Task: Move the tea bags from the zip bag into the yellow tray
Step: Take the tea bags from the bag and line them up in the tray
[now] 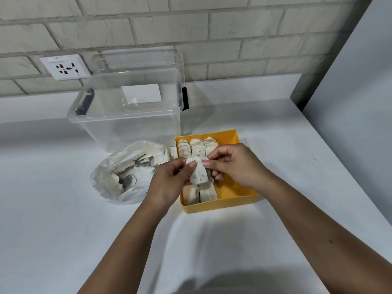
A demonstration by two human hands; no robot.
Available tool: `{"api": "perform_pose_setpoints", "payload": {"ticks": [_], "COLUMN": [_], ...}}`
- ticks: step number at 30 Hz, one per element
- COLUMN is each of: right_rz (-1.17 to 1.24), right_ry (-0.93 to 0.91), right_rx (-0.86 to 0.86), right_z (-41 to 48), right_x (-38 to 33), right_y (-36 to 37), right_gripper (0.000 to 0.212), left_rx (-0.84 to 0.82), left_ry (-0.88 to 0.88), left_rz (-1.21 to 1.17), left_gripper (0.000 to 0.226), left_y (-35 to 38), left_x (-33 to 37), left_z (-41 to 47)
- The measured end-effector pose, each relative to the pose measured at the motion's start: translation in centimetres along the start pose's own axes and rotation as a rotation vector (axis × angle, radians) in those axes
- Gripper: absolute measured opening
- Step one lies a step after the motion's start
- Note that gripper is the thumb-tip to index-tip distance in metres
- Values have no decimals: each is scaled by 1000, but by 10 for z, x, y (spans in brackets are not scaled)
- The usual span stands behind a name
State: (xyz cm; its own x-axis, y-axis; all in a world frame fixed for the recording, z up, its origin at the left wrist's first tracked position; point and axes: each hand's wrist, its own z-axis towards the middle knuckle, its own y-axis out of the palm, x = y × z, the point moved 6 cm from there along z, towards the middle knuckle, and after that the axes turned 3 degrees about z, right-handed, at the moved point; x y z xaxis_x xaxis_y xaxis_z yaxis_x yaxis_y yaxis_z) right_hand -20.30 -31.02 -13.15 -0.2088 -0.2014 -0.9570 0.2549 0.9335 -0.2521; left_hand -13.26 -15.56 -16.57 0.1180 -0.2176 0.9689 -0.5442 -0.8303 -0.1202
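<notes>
**Zip bag** (125,172): lies on the table (63,230), just left of the yellow tray, mouth open. You have several loose tea bags (127,181) left inside, heaped without order.

**Clear box** (127,115): stands behind the zip bag against the wall, lid off. It plays no part in the task.

**Left grip** (169,179): narrow, with thumb and fingers pinching the top left corner of the held tea bag.

**Held tea bag** (199,175): hangs upright between your two hands, above the tray's middle and over bags already laid there.
- Handling, by judgement: very light, soft and limp, made of thin paper that would tear or spill if pulled apart or crushed.
- Where to hold: take it by the folded top edge, as you do now. Spare the filled belly.
- Pull: keep it even between both hands.

**Yellow tray** (233,200): sits right of the zip bag. The stacked tea bags (209,193) fill its left and middle in overlapping rows, and the right-hand strip shows bare yellow.

**Right grip** (235,164): narrow, pinching the top right corner of the same bag, with the other fingers curled over the tray.
</notes>
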Motion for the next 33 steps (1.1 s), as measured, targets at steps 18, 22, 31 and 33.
{"api": "perform_pose_setpoints", "payload": {"ticks": [18, 22, 31, 33], "right_rz": [-58, -329, -666, -705], "right_ry": [-31, 16, 209, 213], "right_rx": [142, 160, 147, 206], "right_z": [-3, 1, 29, 35], "right_x": [-4, 7, 59, 62], "right_y": [-19, -33, -13, -14], "right_gripper": [15, 15, 22, 23], "left_rx": [50, 79, 88, 80], "left_ry": [-29, -22, -46, -43], "left_rz": [-52, -33, -20, -28], "left_gripper": [14, 14, 14, 13], "left_y": [-2, -10, -12, -12], "left_x": [-1, -2, -8, -7], "left_z": [-3, 0, 1, 1]}}
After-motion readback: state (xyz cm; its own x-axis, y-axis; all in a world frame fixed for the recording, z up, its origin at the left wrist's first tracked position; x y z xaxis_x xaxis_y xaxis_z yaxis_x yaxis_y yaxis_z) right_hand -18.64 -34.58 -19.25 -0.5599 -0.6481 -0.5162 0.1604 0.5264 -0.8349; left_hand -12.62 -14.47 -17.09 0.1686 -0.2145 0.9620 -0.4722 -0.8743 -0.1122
